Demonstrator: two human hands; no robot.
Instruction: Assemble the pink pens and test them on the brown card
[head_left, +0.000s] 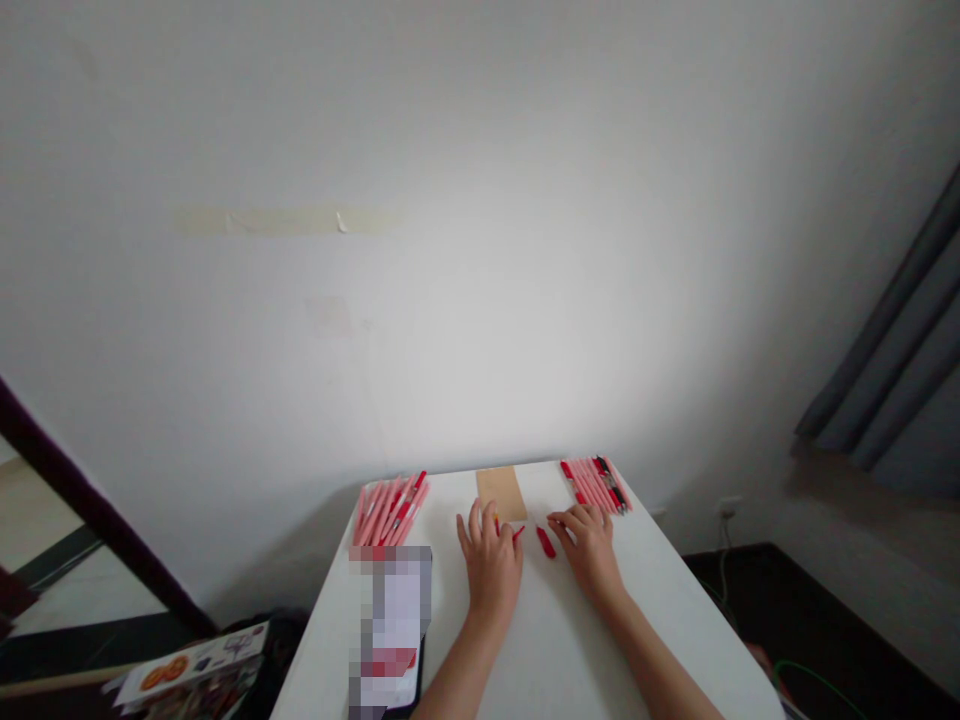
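Observation:
My left hand (pixel 491 560) rests palm down on the white table (pixel 645 600), fingers slightly spread, with a small red piece (pixel 517 533) poking out at its fingertips. My right hand (pixel 591 545) lies beside it, fingers curled down onto the table. A short red pen part (pixel 545 541) lies between the two hands, just left of my right hand's fingers. A tan card (pixel 501 492) lies just beyond both hands. A pile of pink pens (pixel 390 510) sits at the far left, another pile of pink and red pens (pixel 596 483) at the far right.
A blurred-out flat object (pixel 390 625) on a dark pad lies at the table's left near edge. A white wall stands right behind the table. A grey curtain (pixel 900 350) hangs at the right. A box with printed pictures (pixel 191 670) lies on the floor at left.

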